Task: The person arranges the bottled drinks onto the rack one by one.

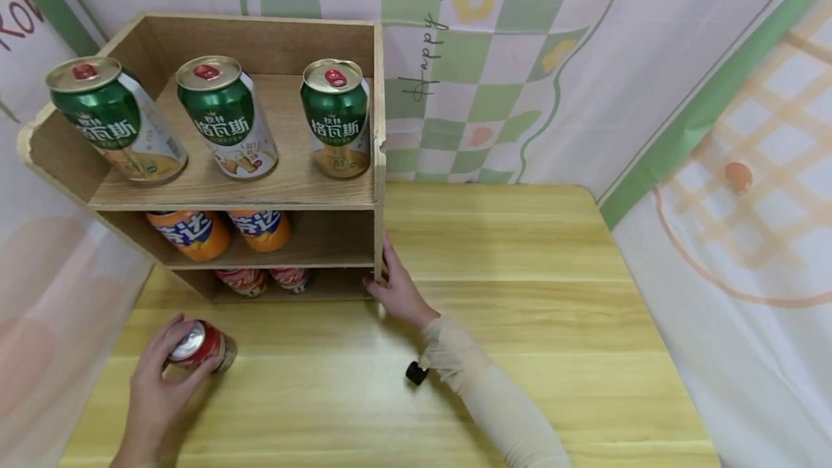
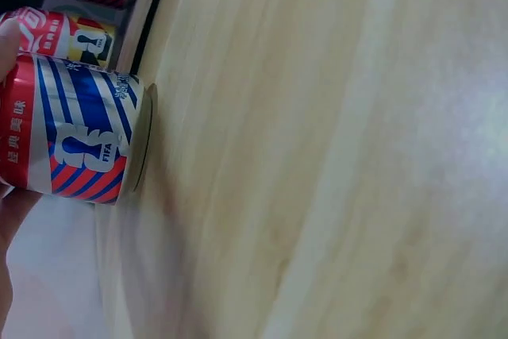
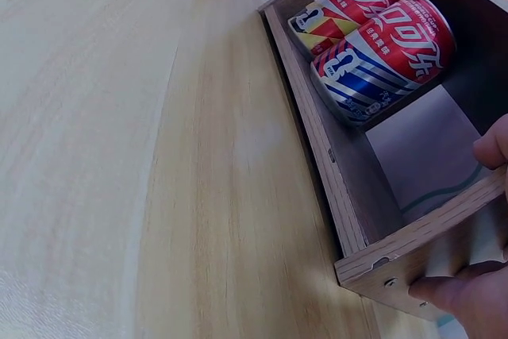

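My left hand holds a red cola can by its upper part, fingers and thumb on either side, at the table's left front. In the left wrist view the can's striped red, silver and blue side faces the camera. My right hand grips the right side panel of a wooden three-tier shelf, thumb toward the inside and fingers along the outside. On the bottom tier two cola cans stand side by side toward the left, with bare board to their right.
Green kvass cans stand on the top tier, two left and one right. Two orange soda cans are on the middle tier's left. A small black object shows by the right sleeve. Printed cloth hangs behind the wooden table.
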